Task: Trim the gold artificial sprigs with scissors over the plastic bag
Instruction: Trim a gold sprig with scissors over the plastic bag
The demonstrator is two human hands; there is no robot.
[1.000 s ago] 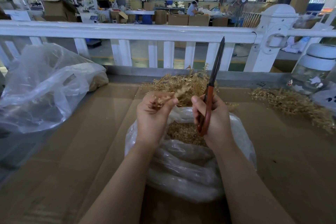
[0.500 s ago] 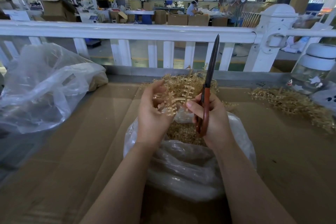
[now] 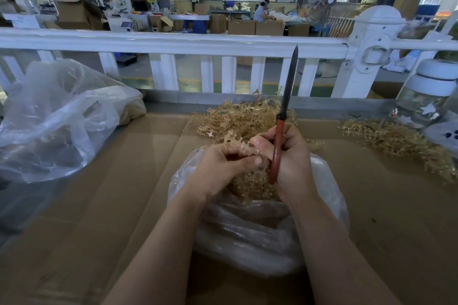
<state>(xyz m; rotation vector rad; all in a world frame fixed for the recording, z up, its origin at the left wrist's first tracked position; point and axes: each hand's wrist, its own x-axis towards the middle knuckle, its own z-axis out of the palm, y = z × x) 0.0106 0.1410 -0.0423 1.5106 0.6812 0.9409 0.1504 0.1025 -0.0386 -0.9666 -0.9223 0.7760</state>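
Head view, plastic bag [image 3: 250, 238] holding gold trimmings; left hand [image 3: 220, 168] pinching sprig [image 3: 239, 142]; right hand [image 3: 290, 158] gripping closed scissors [image 3: 285, 111]

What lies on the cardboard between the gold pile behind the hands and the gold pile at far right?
In the head view, mostly bare cardboard separates the centre pile from the right pile; only stray bits.

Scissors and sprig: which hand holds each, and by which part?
Right hand grips the scissors by the red handles, blades closed, pointing up. Left hand pinches a gold sprig; where exactly is hidden.
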